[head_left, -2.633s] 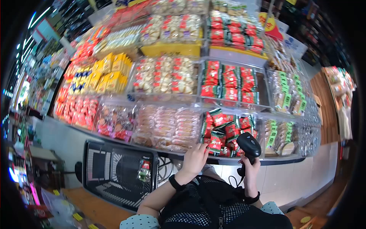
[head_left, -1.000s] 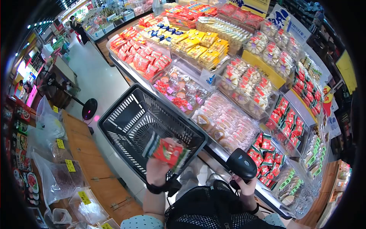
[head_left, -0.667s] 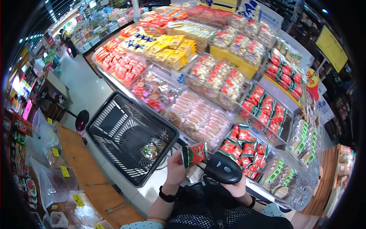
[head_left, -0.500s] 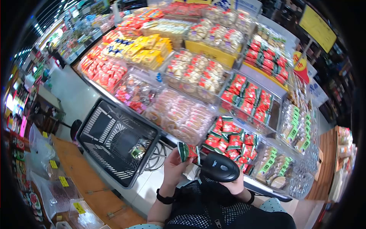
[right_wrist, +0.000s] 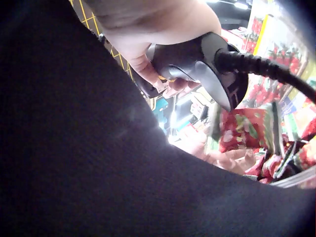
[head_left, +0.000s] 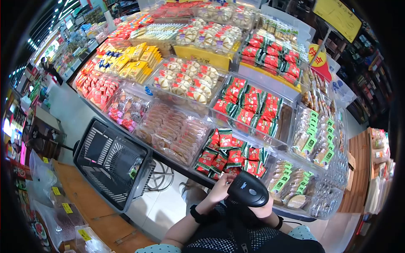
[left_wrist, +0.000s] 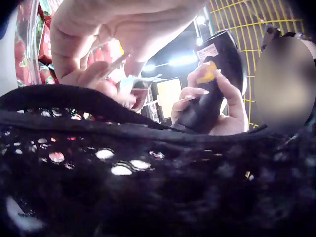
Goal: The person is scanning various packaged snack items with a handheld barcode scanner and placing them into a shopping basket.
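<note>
My right hand (head_left: 263, 207) grips a black barcode scanner (head_left: 248, 189) by its handle, with the scanner head toward my left hand. In the right wrist view a cable runs from the scanner (right_wrist: 197, 59). My left hand (head_left: 218, 190) pinches a red and green snack packet (right_wrist: 242, 131) close to the scanner, beside the front edge of the display. From the head the scanner covers most of this packet. In the left wrist view my left hand (left_wrist: 123, 29) has curled fingers, with the scanner (left_wrist: 232, 54) beyond it.
A bin of loose red and green packets (head_left: 230, 154) lies right ahead in the tiered display. A black shopping basket (head_left: 88, 162) stands at the left with a green packet (head_left: 134, 172) inside. Wooden cabinets (head_left: 80, 185) line the lower left.
My left hand has brought the red and green packet from above the basket to the scanner. The right hand has brought the scanner toward it. The view has turned right.
</note>
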`<state>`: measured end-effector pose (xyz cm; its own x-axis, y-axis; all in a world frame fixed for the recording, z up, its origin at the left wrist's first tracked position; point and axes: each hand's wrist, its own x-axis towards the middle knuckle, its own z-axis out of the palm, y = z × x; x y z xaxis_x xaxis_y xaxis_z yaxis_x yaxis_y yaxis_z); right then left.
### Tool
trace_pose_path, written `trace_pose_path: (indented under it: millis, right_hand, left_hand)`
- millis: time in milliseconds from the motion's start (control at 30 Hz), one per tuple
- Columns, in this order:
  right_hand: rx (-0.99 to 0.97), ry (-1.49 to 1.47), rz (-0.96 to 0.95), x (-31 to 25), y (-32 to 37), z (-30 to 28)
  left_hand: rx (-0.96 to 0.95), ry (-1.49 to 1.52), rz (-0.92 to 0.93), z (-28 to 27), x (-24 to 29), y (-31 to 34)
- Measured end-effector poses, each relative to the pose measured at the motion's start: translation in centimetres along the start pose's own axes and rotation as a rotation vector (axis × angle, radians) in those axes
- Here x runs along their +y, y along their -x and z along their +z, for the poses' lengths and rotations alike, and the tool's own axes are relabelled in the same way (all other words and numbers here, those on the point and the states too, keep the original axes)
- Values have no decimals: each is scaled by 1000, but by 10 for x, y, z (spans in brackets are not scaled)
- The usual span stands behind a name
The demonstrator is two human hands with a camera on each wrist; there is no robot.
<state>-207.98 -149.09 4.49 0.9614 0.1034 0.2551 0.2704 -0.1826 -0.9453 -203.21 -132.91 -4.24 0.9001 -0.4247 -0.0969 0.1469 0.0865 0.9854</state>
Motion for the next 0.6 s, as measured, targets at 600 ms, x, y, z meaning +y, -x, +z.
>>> trace_pose_path:
  millis: [600]
  right_hand:
    - [77,-278,392,-12,-45,135]
  left_hand:
    - [294,217,-198,-200,69,131]
